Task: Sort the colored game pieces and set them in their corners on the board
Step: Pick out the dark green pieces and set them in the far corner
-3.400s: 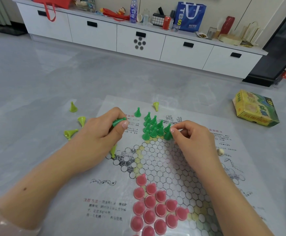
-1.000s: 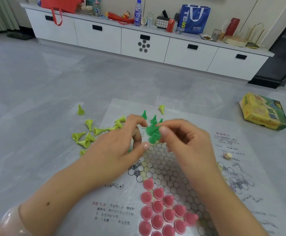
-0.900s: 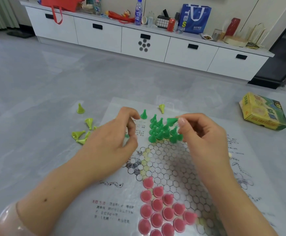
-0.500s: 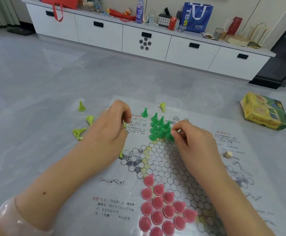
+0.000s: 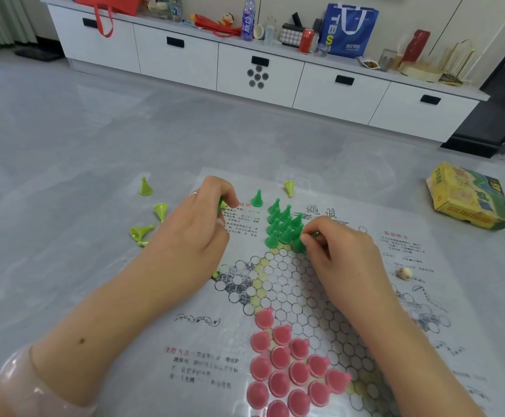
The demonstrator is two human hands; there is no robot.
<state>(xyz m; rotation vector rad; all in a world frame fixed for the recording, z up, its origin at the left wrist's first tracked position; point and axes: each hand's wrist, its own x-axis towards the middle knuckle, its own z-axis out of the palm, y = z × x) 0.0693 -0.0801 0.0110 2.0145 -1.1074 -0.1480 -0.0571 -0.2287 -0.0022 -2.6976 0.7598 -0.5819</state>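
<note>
A paper game board with a hexagon grid lies on the floor. Several dark green cone pieces stand clustered in its far corner. My right hand pinches a dark green piece at the right edge of that cluster. A lone dark green piece stands left of the cluster. My left hand is curled over the board's left part, with a green piece showing between its fingers. Several pink pieces fill the near corner. Several lime pieces lie on the floor to the left.
One lime piece lies on the board's far edge. A small beige bead sits on the board's right side. A yellow-green game box lies at the right. A white cabinet with clutter lines the far wall.
My right hand took a dark green piece from between both hands and brought it down to the right edge of the green cluster. My left hand drew back left over the lime pieces.
</note>
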